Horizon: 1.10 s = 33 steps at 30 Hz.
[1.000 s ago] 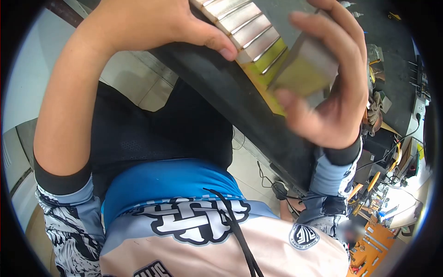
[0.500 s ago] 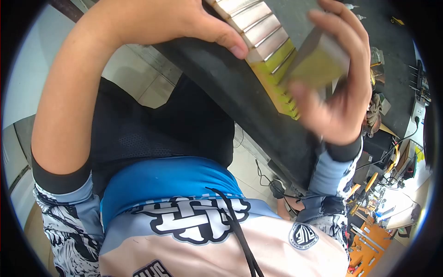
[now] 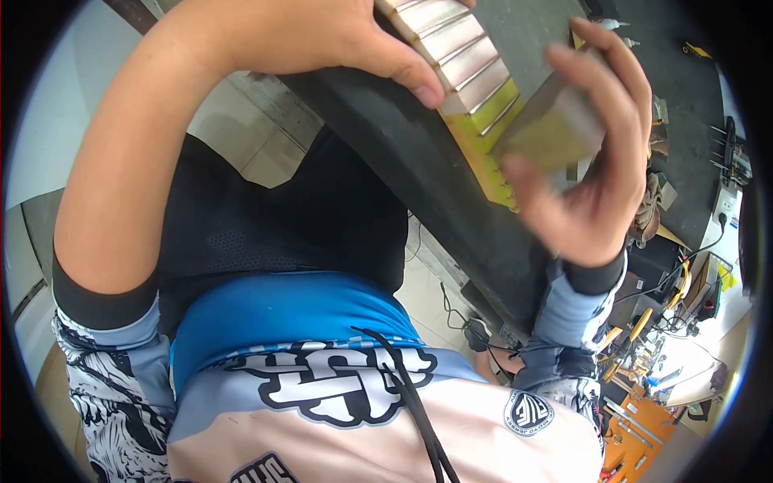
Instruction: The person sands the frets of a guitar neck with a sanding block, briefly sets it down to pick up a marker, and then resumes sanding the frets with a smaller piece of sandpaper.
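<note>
A row of silvery, flat-sided metal blocks (image 3: 455, 60) runs diagonally at the top of the view, with thin gaps between them. My left hand (image 3: 322, 36) is closed around its upper part, the thumb pressed along the near side. Toward its lower end the row turns into a yellow-green toothed strip (image 3: 489, 165). In my right hand (image 3: 612, 153) is a grey metal block (image 3: 555, 129) with a yellow-green face, pinched between thumb and fingers. Blurred by motion, this block sits right beside the toothed strip and overlaps it in this view.
Both hands are over a dark worktop (image 3: 411, 137), its near edge running diagonally by my legs. A power strip (image 3: 729, 201), cables and a crumpled cloth (image 3: 651, 205) lie at the right. Farther down are yellow-handled tools (image 3: 640, 324) and an orange board (image 3: 640, 431) with tools on it.
My left hand and the row of blocks have shifted slightly right and down. My right hand has moved slightly down, still holding the grey block beside the strip.
</note>
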Tool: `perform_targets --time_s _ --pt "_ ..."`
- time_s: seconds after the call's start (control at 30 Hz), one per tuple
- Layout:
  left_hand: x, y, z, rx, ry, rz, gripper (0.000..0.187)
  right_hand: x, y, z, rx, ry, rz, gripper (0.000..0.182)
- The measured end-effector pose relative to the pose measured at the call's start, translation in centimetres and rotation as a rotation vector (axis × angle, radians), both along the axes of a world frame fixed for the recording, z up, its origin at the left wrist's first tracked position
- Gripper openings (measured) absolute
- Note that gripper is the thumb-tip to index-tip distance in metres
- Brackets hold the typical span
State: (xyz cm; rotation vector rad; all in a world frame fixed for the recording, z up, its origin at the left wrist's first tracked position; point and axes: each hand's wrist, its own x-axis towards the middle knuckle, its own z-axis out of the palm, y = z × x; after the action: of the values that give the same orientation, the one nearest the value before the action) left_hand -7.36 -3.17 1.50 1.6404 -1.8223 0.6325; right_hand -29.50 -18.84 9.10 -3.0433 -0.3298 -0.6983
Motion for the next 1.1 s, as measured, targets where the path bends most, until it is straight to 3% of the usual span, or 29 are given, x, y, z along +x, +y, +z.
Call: perform_targets --time_s 0.07,0.13,0.27,0.37,0.47,0.57,0.63,0.73,0.87,1.1 --pt "-0.3 0.2 0.7 0.122 0.009 0.069 0.071 -0.3 1.1 0.1 0.084 0.050 0.066 0.067" --pt "-0.3 0.1 0.5 0.101 -0.024 0.068 0.071 0.1 -1.6 -0.3 0.082 -0.021 0.060 0.066" --pt "-1.0 0.7 1.5 0.157 0.097 0.050 0.071 -0.2 1.7 0.4 0.063 0.056 0.072 0.068" --pt "-0.6 0.2 0.6 0.075 -0.047 0.081 0.072 0.1 -0.7 -0.1 0.071 0.009 0.021 0.069" --pt "-1.7 0.9 1.6 0.125 0.074 0.066 0.072 0.1 1.7 0.5 0.062 0.073 0.089 0.069" --pt "0.3 -0.2 -0.6 -0.035 0.012 -0.033 0.070 0.0 -2.7 0.3 0.121 0.038 -0.077 0.068" --pt "0.0 0.3 0.1 0.041 0.012 0.027 0.070 -0.6 -4.6 1.2 0.059 0.025 -0.168 0.072" --pt "0.1 0.1 -0.1 0.032 0.043 -0.001 0.070 -0.8 -3.2 0.2 0.482 -0.018 0.036 0.078" --pt "0.2 0.2 -0.2 -0.022 -0.047 0.016 0.069 -0.4 -3.5 0.1 0.380 0.078 0.147 0.089" --pt "-0.1 0.3 0.2 0.055 0.116 -0.030 0.069 -0.7 -1.6 0.2 0.177 0.068 0.113 0.093"
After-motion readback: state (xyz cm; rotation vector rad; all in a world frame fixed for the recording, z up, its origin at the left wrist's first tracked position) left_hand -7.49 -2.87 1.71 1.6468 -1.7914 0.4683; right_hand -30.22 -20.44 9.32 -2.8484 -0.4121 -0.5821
